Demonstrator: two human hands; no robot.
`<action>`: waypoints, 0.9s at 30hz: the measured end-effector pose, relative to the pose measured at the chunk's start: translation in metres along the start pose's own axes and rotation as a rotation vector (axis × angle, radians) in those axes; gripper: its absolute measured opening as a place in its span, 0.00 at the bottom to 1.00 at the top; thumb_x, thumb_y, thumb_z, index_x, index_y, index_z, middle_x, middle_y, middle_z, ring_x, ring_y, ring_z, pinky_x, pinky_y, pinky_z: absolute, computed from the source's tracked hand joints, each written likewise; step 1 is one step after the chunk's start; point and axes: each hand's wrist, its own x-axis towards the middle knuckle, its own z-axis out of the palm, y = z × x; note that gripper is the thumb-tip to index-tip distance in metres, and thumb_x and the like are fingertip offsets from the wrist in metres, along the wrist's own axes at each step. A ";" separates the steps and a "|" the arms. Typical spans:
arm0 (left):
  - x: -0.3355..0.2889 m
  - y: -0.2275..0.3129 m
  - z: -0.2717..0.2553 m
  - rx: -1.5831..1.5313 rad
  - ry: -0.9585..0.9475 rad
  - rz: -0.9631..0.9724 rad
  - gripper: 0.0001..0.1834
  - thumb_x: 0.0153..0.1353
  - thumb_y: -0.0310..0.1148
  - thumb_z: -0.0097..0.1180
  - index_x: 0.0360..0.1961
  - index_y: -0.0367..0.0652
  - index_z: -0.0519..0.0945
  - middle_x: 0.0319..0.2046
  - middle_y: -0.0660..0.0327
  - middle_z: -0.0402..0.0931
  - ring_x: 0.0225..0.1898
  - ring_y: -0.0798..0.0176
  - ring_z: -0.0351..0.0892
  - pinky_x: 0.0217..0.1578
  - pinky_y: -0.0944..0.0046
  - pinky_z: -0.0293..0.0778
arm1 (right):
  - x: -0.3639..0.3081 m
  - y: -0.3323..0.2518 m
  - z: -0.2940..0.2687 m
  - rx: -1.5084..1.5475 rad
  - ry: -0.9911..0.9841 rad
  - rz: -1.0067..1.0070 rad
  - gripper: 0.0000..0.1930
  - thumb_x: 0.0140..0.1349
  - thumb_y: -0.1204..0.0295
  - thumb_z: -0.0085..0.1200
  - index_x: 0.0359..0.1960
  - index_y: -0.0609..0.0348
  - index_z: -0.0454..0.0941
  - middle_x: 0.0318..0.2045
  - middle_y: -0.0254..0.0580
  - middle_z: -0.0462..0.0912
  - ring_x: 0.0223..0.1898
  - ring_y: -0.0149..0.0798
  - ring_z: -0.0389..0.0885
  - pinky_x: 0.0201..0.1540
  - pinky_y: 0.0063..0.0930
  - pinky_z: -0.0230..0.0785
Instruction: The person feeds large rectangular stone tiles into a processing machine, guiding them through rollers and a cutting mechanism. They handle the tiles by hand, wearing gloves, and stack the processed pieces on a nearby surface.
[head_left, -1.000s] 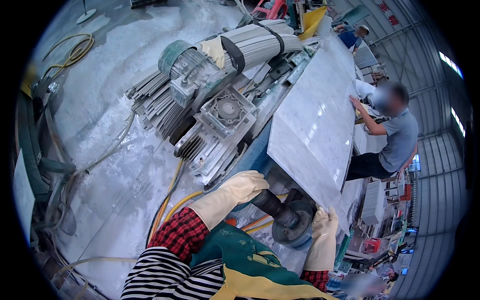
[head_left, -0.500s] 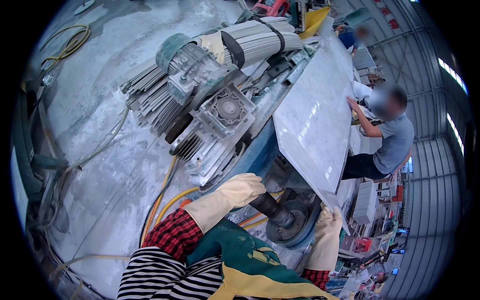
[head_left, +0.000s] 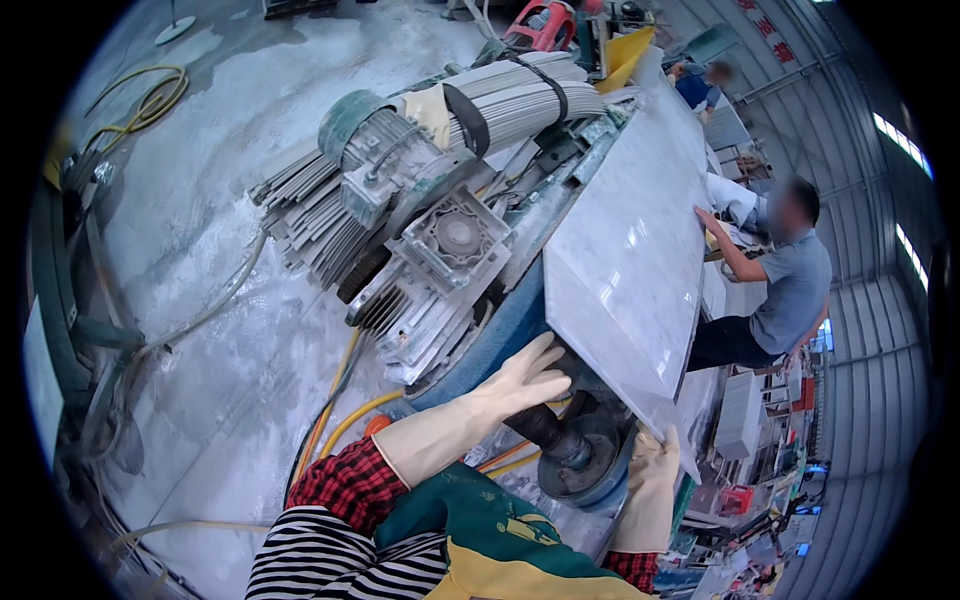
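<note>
A large white polished stone slab (head_left: 635, 270) lies tilted across the machine, its near edge pointing toward me. At the slab's near corner, my gloved right hand (head_left: 653, 462) grips the edge, fingers curled over it. My left hand (head_left: 525, 380), in a long cream rubber glove, is open with fingers apart, just short of the slab's left edge. Below it a dark ribbed post (head_left: 540, 427) rises from a round dusty base (head_left: 585, 472); the glove partly hides its top.
Left of the slab stand a dusty electric motor (head_left: 375, 140), a gearbox (head_left: 455, 235) and bundled grey strips (head_left: 520, 90). A co-worker (head_left: 785, 280) touches the slab's far side. Yellow hoses (head_left: 355, 412) run across the wet floor. Another person (head_left: 700, 88) is farther back.
My left hand has left the top of the ribbed post, moved up and right toward the slab, and spread its fingers. My right hand stays on the slab's corner.
</note>
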 end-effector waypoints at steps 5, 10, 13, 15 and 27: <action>-0.003 0.015 0.027 -0.439 0.345 -0.121 0.46 0.72 0.44 0.64 0.74 0.36 0.47 0.72 0.42 0.63 0.72 0.41 0.69 0.73 0.44 0.65 | 0.011 0.090 0.053 0.275 0.305 -0.481 0.26 0.77 0.68 0.55 0.70 0.71 0.66 0.69 0.57 0.74 0.69 0.56 0.75 0.72 0.47 0.71; -0.029 -0.030 -0.003 -0.316 0.536 -0.258 0.38 0.74 0.40 0.62 0.69 0.33 0.51 0.68 0.38 0.65 0.69 0.42 0.71 0.71 0.42 0.70 | 0.032 0.165 0.008 0.307 0.338 -0.463 0.25 0.79 0.68 0.50 0.71 0.71 0.64 0.70 0.60 0.72 0.69 0.58 0.73 0.73 0.54 0.69; -0.071 -0.041 -0.025 -0.212 0.422 -0.374 0.36 0.76 0.42 0.59 0.71 0.31 0.56 0.71 0.40 0.62 0.72 0.47 0.68 0.73 0.45 0.68 | 0.005 0.207 -0.019 0.211 0.345 -0.380 0.24 0.80 0.66 0.50 0.68 0.72 0.65 0.67 0.60 0.73 0.66 0.58 0.76 0.71 0.55 0.71; -0.106 -0.039 -0.045 -0.048 0.339 -0.605 0.32 0.77 0.45 0.57 0.69 0.32 0.64 0.67 0.44 0.71 0.65 0.50 0.75 0.68 0.50 0.73 | -0.010 0.241 -0.042 0.116 0.368 -0.366 0.26 0.80 0.65 0.51 0.69 0.73 0.64 0.65 0.59 0.74 0.65 0.58 0.77 0.70 0.53 0.72; 0.078 0.029 0.031 1.501 -0.541 0.229 0.24 0.71 0.49 0.60 0.59 0.44 0.84 0.48 0.50 0.88 0.52 0.45 0.86 0.55 0.54 0.79 | -0.007 0.286 -0.042 0.277 0.514 -0.238 0.32 0.75 0.64 0.60 0.66 0.80 0.61 0.60 0.61 0.77 0.60 0.55 0.81 0.68 0.51 0.74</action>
